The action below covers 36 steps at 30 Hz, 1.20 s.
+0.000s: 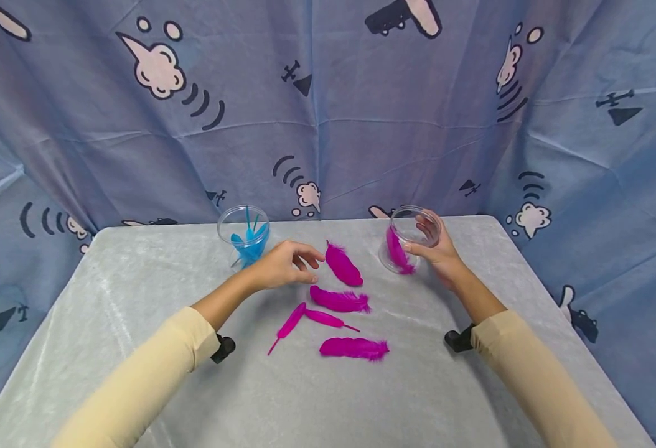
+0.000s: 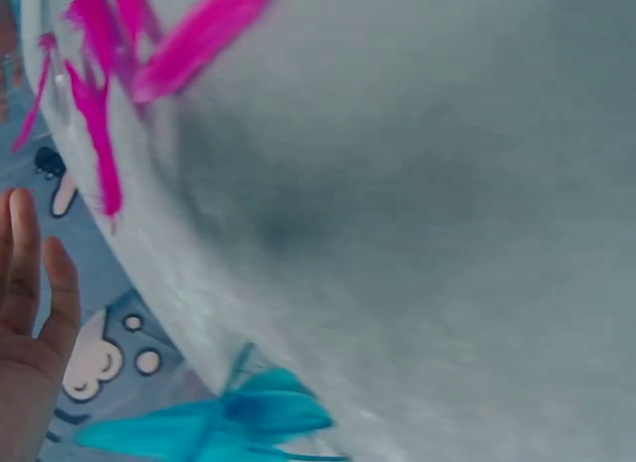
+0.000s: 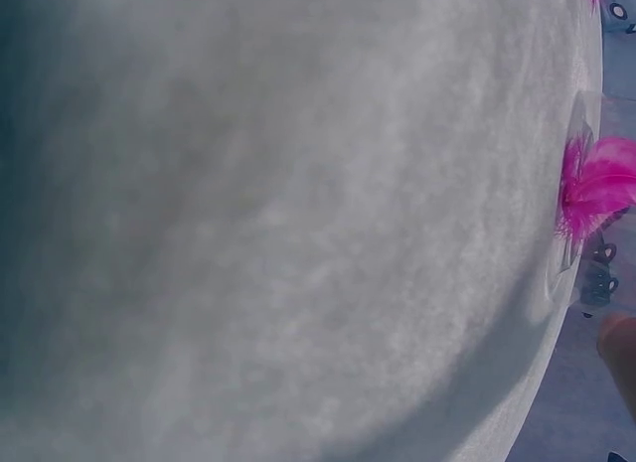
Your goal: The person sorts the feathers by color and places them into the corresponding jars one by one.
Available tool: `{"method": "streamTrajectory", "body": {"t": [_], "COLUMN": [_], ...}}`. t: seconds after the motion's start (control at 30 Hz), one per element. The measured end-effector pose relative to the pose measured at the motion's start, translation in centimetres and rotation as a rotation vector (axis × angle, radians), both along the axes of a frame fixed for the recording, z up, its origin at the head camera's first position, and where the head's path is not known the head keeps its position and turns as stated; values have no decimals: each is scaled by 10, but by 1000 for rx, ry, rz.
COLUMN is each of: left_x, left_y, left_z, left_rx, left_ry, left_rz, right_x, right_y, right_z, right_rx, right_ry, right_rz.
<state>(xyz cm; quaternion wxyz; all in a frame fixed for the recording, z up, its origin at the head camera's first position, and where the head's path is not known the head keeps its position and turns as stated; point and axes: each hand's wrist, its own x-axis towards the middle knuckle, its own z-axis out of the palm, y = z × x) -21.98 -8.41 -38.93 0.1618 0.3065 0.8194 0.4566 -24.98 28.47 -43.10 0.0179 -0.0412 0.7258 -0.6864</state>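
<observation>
My right hand (image 1: 442, 252) grips a clear plastic cup (image 1: 398, 214) by its right side; one magenta feather (image 1: 397, 250) leans inside it. In the right wrist view that feather (image 3: 596, 189) shows through the cup wall, with a fingertip (image 3: 621, 348) below. My left hand (image 1: 285, 264) hovers over the table with relaxed fingers, holding nothing. Close to its fingertips lies a magenta feather (image 1: 343, 264). Below it on the table are another broad feather (image 1: 339, 300), two narrow ones (image 1: 290, 322) and a lowest broad one (image 1: 355, 348).
A second clear cup (image 1: 224, 218) holding several blue feathers (image 1: 249, 242) stands behind my left wrist. The pale grey cloth-covered table (image 1: 417, 398) ends at the back against a blue patterned curtain (image 1: 350, 155).
</observation>
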Motion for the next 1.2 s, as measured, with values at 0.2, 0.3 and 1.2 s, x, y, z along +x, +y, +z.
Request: {"method": "streamTrajectory", "body": {"t": [0.2, 0.3, 1.2], "left_x": [8, 12, 31], "left_y": [-16, -19, -17], "left_z": [-14, -23, -58], "left_rx": [-7, -9, -84], "left_ry": [-32, -38, -7], "left_rz": [-13, -19, 39], "right_x": [0, 1, 1], "right_y": [1, 2, -2], "right_z": [1, 2, 0], "right_rx": [-3, 1, 12], "right_ry": [0, -5, -13], "right_rz": [-3, -6, -3]}}
